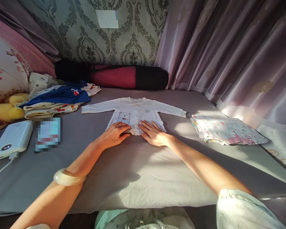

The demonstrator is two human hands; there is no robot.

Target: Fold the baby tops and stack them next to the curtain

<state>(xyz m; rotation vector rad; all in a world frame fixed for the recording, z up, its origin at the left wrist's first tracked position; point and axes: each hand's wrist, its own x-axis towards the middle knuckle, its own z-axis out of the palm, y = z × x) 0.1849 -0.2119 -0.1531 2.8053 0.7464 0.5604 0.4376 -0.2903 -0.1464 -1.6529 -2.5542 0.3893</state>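
A small white long-sleeved baby shirt [136, 110] lies spread out on the grey sheet, sleeves stretched to both sides and the neck pointing away from me. It has a bear drawing on its left part and a small print on the right. My left hand [114, 135] rests on the lower left of the shirt with its fingers stretched out. On the lower right, my right hand [154, 133] lies flat with fingers spread. Both hands cover parts of the hem. Neither hand grips anything.
Folded clothes [57, 98] are piled at the left, by a yellow plush toy [11, 106]. Nearer stand a white power bank [14, 138] with a cable and a blurred packet [48, 134]. A folded printed cloth [228, 129] lies right. A black-and-red roll [114, 76] lies along the wall.
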